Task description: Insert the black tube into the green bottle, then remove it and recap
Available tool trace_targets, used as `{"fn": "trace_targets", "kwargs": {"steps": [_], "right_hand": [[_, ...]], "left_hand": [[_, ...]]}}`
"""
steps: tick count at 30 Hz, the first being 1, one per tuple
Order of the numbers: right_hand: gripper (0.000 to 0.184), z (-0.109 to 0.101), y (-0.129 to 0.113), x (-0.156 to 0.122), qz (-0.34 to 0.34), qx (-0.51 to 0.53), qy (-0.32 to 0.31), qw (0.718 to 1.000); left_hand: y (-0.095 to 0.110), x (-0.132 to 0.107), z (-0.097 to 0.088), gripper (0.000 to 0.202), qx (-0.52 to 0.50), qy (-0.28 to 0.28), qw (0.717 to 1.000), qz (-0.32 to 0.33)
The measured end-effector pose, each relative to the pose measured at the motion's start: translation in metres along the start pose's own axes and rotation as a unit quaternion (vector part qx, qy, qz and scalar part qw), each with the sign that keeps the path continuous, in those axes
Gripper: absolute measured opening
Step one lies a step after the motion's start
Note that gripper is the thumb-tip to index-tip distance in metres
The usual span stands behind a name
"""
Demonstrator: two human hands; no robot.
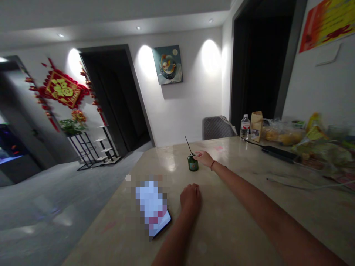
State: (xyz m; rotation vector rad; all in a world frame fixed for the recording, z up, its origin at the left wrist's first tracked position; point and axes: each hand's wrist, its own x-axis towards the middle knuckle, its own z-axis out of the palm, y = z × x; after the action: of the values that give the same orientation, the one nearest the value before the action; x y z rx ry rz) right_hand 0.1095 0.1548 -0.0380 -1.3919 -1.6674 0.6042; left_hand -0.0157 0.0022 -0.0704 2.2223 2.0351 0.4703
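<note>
A small green bottle with a thin dark stick rising from its top stands on the pale stone table. My right hand is stretched far out, and its fingertips touch the bottle's top from the right. Nearer to me, my left hand rests on the table curled into a loose fist with nothing visible in it. Just left of that hand lies a phone, its screen blurred out.
Along the table's right side are a water bottle, a paper bag, plastic food bags, a dark flat device and a white cable. A grey chair stands at the far end. Dark doorways and a plant stand lie beyond.
</note>
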Motion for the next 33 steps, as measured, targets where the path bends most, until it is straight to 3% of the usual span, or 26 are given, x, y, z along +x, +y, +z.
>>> {"fn": "trace_targets", "kwargs": {"steps": [6, 9, 15, 20, 24, 29, 33], "right_hand": [[0.025, 0.021, -0.006, 0.021, -0.02, 0.003, -0.03, 0.999], [0.025, 0.023, -0.001, 0.024, -0.02, 0.011, -0.036, 0.999], [0.028, 0.019, 0.001, 0.027, 0.002, 0.01, -0.008, 1.0], [0.03, 0.016, -0.01, 0.025, -0.006, 0.004, 0.036, 0.999], [0.039, 0.006, -0.023, 0.032, -0.015, 0.017, 0.09, 0.996], [0.046, -0.024, -0.031, 0.043, -0.039, 0.13, 0.186, 0.973], [0.043, -0.049, -0.024, 0.039, -0.013, 0.112, 0.159, 0.981]], "left_hand": [[0.0, -0.002, -0.002, 0.03, -0.008, -0.026, 1.0, 0.0], [0.001, -0.002, -0.001, 0.03, -0.011, -0.02, 1.0, 0.002], [0.001, -0.002, -0.002, 0.03, -0.017, -0.029, 0.999, -0.004], [0.0, -0.002, -0.004, 0.03, -0.028, -0.034, 0.999, -0.008], [0.0, -0.002, -0.003, 0.029, -0.024, -0.027, 0.999, -0.003], [0.001, -0.002, -0.002, 0.028, -0.018, -0.016, 1.0, -0.006], [0.001, -0.002, -0.001, 0.027, -0.019, -0.01, 1.0, -0.007]]}}
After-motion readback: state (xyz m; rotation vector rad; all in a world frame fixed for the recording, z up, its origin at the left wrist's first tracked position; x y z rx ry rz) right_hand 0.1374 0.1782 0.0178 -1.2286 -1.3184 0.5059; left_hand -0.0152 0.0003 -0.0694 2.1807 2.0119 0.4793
